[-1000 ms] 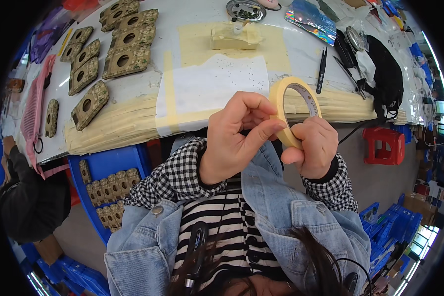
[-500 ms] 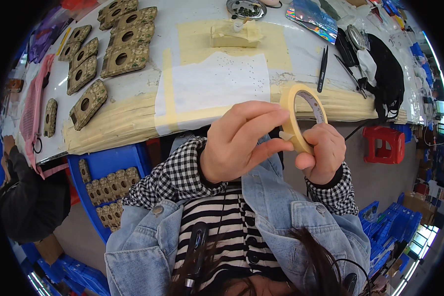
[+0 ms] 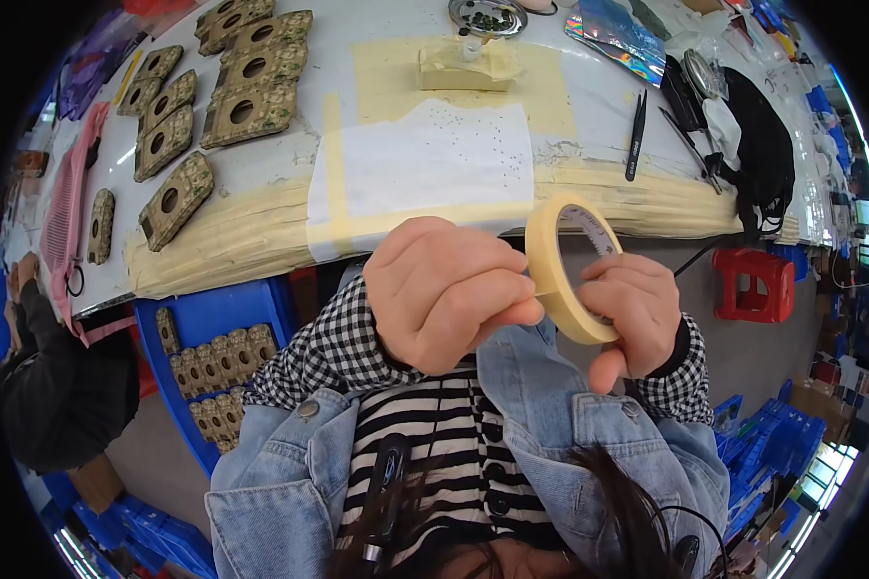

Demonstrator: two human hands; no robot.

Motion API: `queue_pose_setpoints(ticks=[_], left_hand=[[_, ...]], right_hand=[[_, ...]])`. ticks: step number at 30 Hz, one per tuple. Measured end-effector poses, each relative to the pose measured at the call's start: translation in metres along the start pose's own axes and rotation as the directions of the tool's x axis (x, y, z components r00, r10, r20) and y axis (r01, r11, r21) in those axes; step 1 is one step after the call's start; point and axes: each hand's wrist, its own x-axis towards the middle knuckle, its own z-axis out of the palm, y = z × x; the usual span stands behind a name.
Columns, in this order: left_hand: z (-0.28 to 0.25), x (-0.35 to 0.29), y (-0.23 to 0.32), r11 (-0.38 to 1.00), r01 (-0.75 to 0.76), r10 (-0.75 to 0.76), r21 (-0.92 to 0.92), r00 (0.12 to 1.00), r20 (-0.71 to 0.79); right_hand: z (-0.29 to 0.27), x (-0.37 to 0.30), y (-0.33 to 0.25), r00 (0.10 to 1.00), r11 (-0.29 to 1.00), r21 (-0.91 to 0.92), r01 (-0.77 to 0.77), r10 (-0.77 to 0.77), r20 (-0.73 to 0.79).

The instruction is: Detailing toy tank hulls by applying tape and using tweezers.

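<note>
A roll of cream masking tape (image 3: 545, 253) is held up in front of my chest, just off the table's near edge. My right hand (image 3: 639, 304) grips the roll's right side, fingers hooked into its hole. With fingers and thumb pinched together, my left hand (image 3: 444, 299) holds the loose end of the tape, and a short strip runs from the pinch to the roll. Beyond my hands lies a white paper sheet (image 3: 406, 174), dotted with tiny dark specks and taped along its left and near edges.
Camouflage-patterned cases with round holes (image 3: 272, 108) stand at the left; more fill a blue tray (image 3: 237, 311) below the edge. A tape-covered block (image 3: 463, 75), metal dish (image 3: 500, 29) and black tweezers (image 3: 637, 135) lie farther off. A red stool (image 3: 755, 289) is at right, a person's dark sleeve (image 3: 77, 386) at left.
My left hand has closed from a loose reach at the roll into a pinch on the tape end, moving slightly left. The roll has tilted and come a little lower and nearer with my right hand.
</note>
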Motion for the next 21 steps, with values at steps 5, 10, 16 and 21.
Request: queue_pose_setpoints(ticks=[5, 10, 16, 21], left_hand=[[-0.023, -0.006, -0.006, 0.962, 0.269, -0.255, 0.039, 0.944, -0.208], [-0.043, -0.004, -0.02, 0.814, 0.575, -0.573, -0.077, 0.775, -0.266], [-0.068, -0.003, -0.039, 0.711, 0.681, -0.698, -0.174, 0.655, -0.289], [-0.079, 0.002, -0.041, 0.7, 0.691, -0.707, -0.181, 0.634, -0.311]], right_hand=[[-0.034, -0.004, 0.001, 0.989, 0.936, -0.32, -0.144, 0.145, -0.02], [-0.05, -0.001, 0.012, 0.974, 0.9, -0.375, -0.225, 0.222, -0.051], [-0.061, 0.019, 0.021, 0.967, 0.822, -0.511, -0.251, 0.236, -0.095], [-0.061, 0.028, 0.024, 0.939, 0.715, -0.614, -0.334, 0.311, -0.148]])
